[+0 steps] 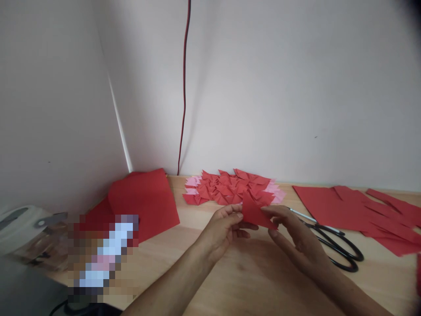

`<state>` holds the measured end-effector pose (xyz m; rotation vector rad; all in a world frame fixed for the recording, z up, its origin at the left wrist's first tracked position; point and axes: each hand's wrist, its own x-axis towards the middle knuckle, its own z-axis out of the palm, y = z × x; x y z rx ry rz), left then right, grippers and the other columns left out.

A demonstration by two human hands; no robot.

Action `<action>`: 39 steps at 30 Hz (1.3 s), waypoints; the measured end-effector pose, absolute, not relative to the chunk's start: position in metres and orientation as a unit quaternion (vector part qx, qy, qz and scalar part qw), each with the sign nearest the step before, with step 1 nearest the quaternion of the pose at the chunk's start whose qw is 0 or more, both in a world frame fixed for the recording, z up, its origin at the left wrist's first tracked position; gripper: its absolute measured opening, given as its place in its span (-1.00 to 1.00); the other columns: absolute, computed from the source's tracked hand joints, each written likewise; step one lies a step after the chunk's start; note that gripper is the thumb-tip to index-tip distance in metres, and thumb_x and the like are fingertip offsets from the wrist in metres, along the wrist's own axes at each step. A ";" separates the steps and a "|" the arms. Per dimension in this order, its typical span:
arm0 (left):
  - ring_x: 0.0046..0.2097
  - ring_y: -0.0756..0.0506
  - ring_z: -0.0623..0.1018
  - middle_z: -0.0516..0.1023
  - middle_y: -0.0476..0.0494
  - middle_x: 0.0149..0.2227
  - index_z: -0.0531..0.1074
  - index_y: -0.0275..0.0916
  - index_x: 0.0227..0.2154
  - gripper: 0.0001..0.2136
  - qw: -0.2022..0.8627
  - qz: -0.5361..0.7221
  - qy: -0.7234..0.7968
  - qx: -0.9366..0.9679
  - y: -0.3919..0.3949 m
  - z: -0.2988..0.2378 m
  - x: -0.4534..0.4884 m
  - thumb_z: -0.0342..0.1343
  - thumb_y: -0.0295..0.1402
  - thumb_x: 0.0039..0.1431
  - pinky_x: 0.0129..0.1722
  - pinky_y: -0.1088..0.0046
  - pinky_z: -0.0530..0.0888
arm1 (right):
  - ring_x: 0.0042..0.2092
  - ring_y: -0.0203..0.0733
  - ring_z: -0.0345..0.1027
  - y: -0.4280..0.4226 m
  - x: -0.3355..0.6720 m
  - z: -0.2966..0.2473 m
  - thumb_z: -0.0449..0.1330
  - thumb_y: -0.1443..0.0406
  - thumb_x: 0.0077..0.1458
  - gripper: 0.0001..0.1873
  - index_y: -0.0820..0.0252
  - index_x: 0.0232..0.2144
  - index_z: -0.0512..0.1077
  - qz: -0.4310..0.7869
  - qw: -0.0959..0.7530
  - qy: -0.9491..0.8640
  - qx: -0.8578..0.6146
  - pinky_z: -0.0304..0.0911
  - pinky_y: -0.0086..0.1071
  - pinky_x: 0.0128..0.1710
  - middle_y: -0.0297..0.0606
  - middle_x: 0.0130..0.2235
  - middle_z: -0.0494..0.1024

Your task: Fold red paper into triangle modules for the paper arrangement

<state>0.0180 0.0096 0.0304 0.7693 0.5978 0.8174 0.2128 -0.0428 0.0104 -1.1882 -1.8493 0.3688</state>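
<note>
Diffuse, dim light greys the wall [263, 87]; the cord [184, 83] casts a soft shadow. Pixelation masks the lower left.

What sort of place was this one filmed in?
Probably a small craft spot, perhaps at home: a wooden table set against a plain wall. On it are cut red sheets, black-handled scissors and a cluster of folded red and pink paper pieces.

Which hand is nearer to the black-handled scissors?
Right. The right hand is just left of the black-handled scissors; the left hand is farther left, on the other side of the red paper piece.
</note>
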 end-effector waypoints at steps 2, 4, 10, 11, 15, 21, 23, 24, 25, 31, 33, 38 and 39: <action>-0.39 -0.08 0.59 0.56 -0.17 -0.34 0.39 -0.32 -0.25 -0.72 0.806 0.377 0.277 0.362 0.010 0.029 0.019 0.25 -0.38 -0.05 -0.46 0.53 0.36 | 0.02 -0.10 0.27 -0.043 0.214 0.009 0.03 0.27 0.23 -0.64 -0.02 0.08 0.22 0.186 0.450 -0.732 -0.478 0.31 -0.27 -0.08 -0.18 0.05 0.35; -0.43 -0.05 0.57 0.56 -0.18 -0.36 0.40 -0.33 -0.24 -0.72 0.810 0.365 0.268 0.372 0.009 0.029 0.019 0.25 -0.37 -0.04 -0.47 0.53 0.35 | 0.00 -0.12 0.29 -0.043 0.214 0.009 0.02 0.26 0.24 -0.65 -0.03 0.07 0.23 0.210 0.458 -0.720 -0.477 0.32 -0.28 -0.10 -0.18 0.04 0.35; -0.42 -0.04 0.52 0.53 -0.19 -0.36 0.43 -0.34 -0.23 -0.75 0.770 0.339 0.259 0.475 0.006 0.029 0.022 0.17 -0.32 0.03 -0.36 0.45 0.39 | -0.17 -0.20 0.36 -0.040 0.211 0.011 -0.01 0.31 0.22 -0.51 -0.04 0.18 0.08 0.293 0.453 -0.706 -0.459 0.37 -0.29 -0.20 -0.17 -0.05 0.37; -0.42 -0.04 0.51 0.52 -0.16 -0.38 0.43 -0.32 -0.25 -0.78 0.749 0.337 0.272 0.501 0.006 0.029 0.022 0.16 -0.34 0.03 -0.36 0.46 0.38 | -0.20 -0.21 0.37 -0.040 0.210 0.011 -0.01 0.32 0.21 -0.47 -0.03 0.21 0.03 0.315 0.445 -0.702 -0.459 0.38 -0.29 -0.22 -0.16 -0.04 0.37; -0.51 0.03 0.38 0.37 0.03 -0.56 0.40 -0.27 -0.31 -0.84 0.671 0.320 0.320 0.588 0.005 0.022 0.026 0.14 -0.44 -0.02 -0.45 0.55 0.25 | -0.20 -0.20 0.41 -0.040 0.208 0.011 0.03 0.35 0.17 -0.32 -0.03 0.28 -0.09 0.322 0.420 -0.704 -0.473 0.40 -0.27 -0.21 -0.12 0.01 0.38; -0.50 0.04 0.36 0.39 0.03 -0.50 0.33 -0.25 -0.36 -0.91 0.647 0.337 0.327 0.601 0.003 0.025 0.028 0.03 -0.45 0.02 -0.45 0.56 0.25 | -0.11 -0.10 0.37 -0.037 0.207 0.019 0.10 0.33 0.10 -0.79 0.11 -0.19 0.44 0.148 0.421 -0.749 -0.489 0.33 -0.26 -0.20 -0.14 -0.13 0.48; -0.41 0.00 0.44 0.44 -0.02 -0.45 0.35 -0.25 -0.33 -0.88 0.653 0.338 0.320 0.597 0.002 0.028 0.028 -0.01 -0.46 0.04 -0.37 0.51 0.32 | -0.28 -0.17 0.37 -0.036 0.209 0.018 0.08 0.30 0.13 -0.87 0.13 -0.30 0.44 0.154 0.413 -0.736 -0.514 0.29 -0.32 -0.32 -0.21 -0.29 0.51; -0.37 -0.02 0.47 0.46 -0.03 -0.44 0.36 -0.25 -0.31 -0.86 0.649 0.337 0.324 0.600 0.001 0.029 0.028 -0.01 -0.48 0.03 -0.34 0.50 0.34 | -0.32 -0.19 0.36 -0.035 0.210 0.018 0.09 0.28 0.14 -0.88 0.13 -0.35 0.43 0.158 0.409 -0.729 -0.526 0.28 -0.33 -0.35 -0.25 -0.35 0.51; -0.34 -0.04 0.49 0.47 -0.04 -0.42 0.38 -0.25 -0.29 -0.83 0.638 0.337 0.331 0.608 0.001 0.029 0.028 0.01 -0.49 0.01 -0.31 0.49 0.35 | -0.35 -0.20 0.35 -0.034 0.210 0.017 0.09 0.26 0.14 -0.87 0.13 -0.38 0.43 0.162 0.405 -0.723 -0.536 0.26 -0.35 -0.37 -0.27 -0.38 0.50; -0.27 -0.06 0.51 0.54 -0.10 -0.32 0.47 -0.27 -0.29 -0.82 0.560 0.347 0.361 0.660 0.003 0.022 0.030 0.03 -0.47 0.05 -0.29 0.50 0.35 | -0.33 -0.18 0.37 -0.038 0.203 0.014 0.11 0.19 0.14 -0.81 0.15 -0.35 0.45 0.216 0.404 -0.692 -0.559 0.28 -0.38 -0.38 -0.28 -0.37 0.53; -0.32 -0.04 0.50 0.53 -0.07 -0.38 0.49 -0.27 -0.34 -0.84 0.533 0.345 0.375 0.675 0.003 0.021 0.031 0.02 -0.47 0.06 -0.34 0.51 0.34 | -0.31 -0.16 0.39 -0.038 0.201 0.014 0.10 0.17 0.14 -0.78 0.16 -0.32 0.46 0.249 0.400 -0.681 -0.561 0.28 -0.39 -0.38 -0.26 -0.35 0.54; -0.39 0.00 0.43 0.49 -0.02 -0.45 0.46 -0.28 -0.40 -0.87 0.473 0.330 0.392 0.717 -0.001 0.027 0.031 0.01 -0.46 0.07 -0.40 0.54 0.28 | -0.29 -0.10 0.41 -0.035 0.201 0.011 0.12 0.10 0.10 -0.70 0.22 -0.34 0.45 0.343 0.378 -0.652 -0.561 0.29 -0.36 -0.35 -0.24 -0.34 0.55; -0.40 0.00 0.42 0.48 -0.01 -0.46 0.45 -0.28 -0.41 -0.88 0.468 0.324 0.393 0.723 -0.001 0.028 0.031 0.00 -0.46 0.07 -0.41 0.54 0.27 | -0.29 -0.09 0.42 -0.034 0.201 0.010 0.13 0.09 0.09 -0.69 0.23 -0.35 0.45 0.365 0.374 -0.645 -0.558 0.29 -0.36 -0.35 -0.23 -0.34 0.55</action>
